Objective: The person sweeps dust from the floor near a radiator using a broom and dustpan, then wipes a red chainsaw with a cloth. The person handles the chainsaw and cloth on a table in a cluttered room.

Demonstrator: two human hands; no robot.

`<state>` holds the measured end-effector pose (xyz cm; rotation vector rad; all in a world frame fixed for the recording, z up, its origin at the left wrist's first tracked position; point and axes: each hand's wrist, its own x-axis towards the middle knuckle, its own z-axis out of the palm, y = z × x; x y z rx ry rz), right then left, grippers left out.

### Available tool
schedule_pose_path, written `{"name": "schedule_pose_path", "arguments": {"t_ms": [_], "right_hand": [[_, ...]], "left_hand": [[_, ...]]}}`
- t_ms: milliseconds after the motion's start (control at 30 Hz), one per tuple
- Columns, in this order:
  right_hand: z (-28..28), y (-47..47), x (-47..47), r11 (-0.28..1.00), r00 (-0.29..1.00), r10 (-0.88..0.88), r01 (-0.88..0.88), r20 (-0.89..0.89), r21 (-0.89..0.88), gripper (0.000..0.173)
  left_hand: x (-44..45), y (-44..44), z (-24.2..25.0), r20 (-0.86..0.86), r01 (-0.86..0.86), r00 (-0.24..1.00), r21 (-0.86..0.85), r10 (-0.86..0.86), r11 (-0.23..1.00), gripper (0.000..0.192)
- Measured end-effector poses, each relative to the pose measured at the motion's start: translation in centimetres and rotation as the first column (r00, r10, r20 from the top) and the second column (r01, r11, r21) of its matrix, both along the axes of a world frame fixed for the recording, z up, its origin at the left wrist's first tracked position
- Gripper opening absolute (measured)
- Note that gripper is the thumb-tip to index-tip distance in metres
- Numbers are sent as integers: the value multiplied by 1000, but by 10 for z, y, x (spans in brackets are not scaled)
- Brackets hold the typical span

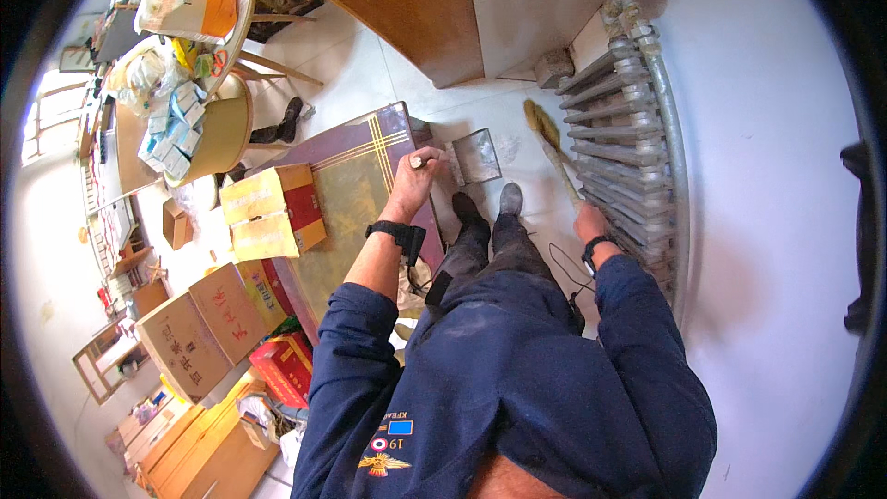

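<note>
My left hand (420,179) is closed around an upright handle (417,162), whose round end points up at me. Below it, on the tiled floor, lies a square metal dustpan (478,156); its join to the handle is hidden by the hand. My right hand (591,223) grips the pale stick of a brush (560,168) low beside the radiator. The brush's yellowish bristle head (542,121) rests at the floor, right of the dustpan and apart from it. My shoes (511,199) stand just short of the pan.
A cast-iron radiator (617,138) runs along the white wall on the right. To the left is a low table (353,222) bearing a cardboard box (260,215). A wooden cabinet (429,7) stands ahead. A dark cable (568,263) lies by my right leg.
</note>
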<state>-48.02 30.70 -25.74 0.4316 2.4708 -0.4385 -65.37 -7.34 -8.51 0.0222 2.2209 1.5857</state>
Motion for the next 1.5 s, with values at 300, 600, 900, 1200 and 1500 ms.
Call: {"name": "schedule_pose_path", "arguments": {"t_ms": [300,600,900,1200,1500], "right_hand": [[-14,-66,26,921,978,-153,193,140,-340,33],[28,-3,46,948,978,-188,157,-87,-275,34],[-20,-57,15,866,972,-233,217,20,-451,32],[-31,-50,25,897,984,-175,169,23,-409,35],[37,-13,16,667,871,-380,491,311,-560,53]], "left_hand": [[-10,4,-1,20,42,999,-110,-40,993,24],[-8,-3,-6,66,31,997,-98,-25,995,19],[-4,3,-1,69,-1,998,18,-1,1000,17],[6,2,-8,136,-71,989,61,62,996,19],[45,-27,3,14,-73,997,-62,75,995,20]]}}
